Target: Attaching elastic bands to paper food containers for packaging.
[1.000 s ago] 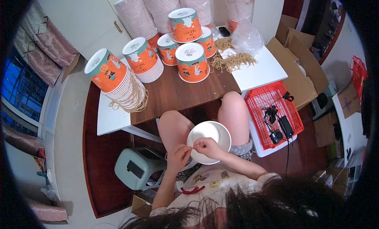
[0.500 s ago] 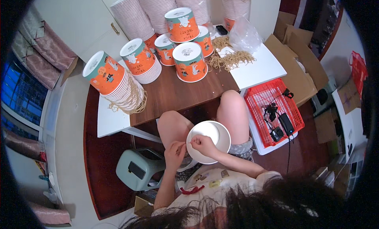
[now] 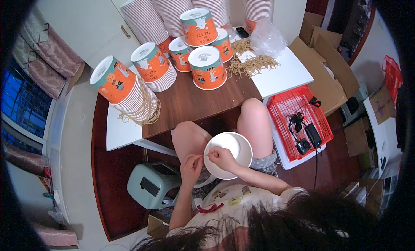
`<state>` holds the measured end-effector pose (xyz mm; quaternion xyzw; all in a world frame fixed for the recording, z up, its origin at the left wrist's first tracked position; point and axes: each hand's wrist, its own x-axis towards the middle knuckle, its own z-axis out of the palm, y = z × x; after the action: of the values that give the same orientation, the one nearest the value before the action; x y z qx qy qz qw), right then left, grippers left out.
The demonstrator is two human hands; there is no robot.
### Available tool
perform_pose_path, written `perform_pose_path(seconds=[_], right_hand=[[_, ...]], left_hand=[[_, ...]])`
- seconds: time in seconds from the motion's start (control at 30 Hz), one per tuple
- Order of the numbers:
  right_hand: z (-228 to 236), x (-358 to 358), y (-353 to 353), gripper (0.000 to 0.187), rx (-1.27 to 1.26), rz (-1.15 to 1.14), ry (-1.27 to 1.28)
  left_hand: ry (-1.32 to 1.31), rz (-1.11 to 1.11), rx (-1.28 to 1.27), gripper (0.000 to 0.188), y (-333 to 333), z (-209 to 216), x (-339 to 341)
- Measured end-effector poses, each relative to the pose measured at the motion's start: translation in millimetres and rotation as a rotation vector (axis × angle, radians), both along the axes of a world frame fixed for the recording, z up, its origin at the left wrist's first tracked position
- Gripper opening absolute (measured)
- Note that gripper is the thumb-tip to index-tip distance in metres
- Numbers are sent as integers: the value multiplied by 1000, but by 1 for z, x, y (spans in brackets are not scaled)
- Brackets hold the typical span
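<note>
A white-lined paper bucket rests in my lap between my knees, its mouth facing up. At its left rim my left hand is closed, with thumb and fingertips pinched together. My right hand reaches over the bucket's mouth in a pinch, close to the left fingertips. Whatever the fingers pinch is too small to make out. On the table, tan cords lie in a tangled pile, and more tan cords hang along the leftmost stack of orange buckets.
Several orange-and-teal buckets stand upside down on the brown-and-white table, with tall bucket stacks behind. A clear plastic bag sits at right. Beside the table are a red basket with black cables, cardboard boxes and a grey-green stool.
</note>
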<state>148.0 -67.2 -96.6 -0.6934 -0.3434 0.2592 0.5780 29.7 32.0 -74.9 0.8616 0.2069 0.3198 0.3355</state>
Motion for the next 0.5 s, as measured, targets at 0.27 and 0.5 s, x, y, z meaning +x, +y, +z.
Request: perform_pose_path(seconds=[0.27,0.5], right_hand=[[-4,0,1,11,-4,-35,-37],[-4,0,1,11,0,-26,-26]], left_hand=[[43,-14,-44,12,1,1,1],[80,-6,-85,14,0,3,1]])
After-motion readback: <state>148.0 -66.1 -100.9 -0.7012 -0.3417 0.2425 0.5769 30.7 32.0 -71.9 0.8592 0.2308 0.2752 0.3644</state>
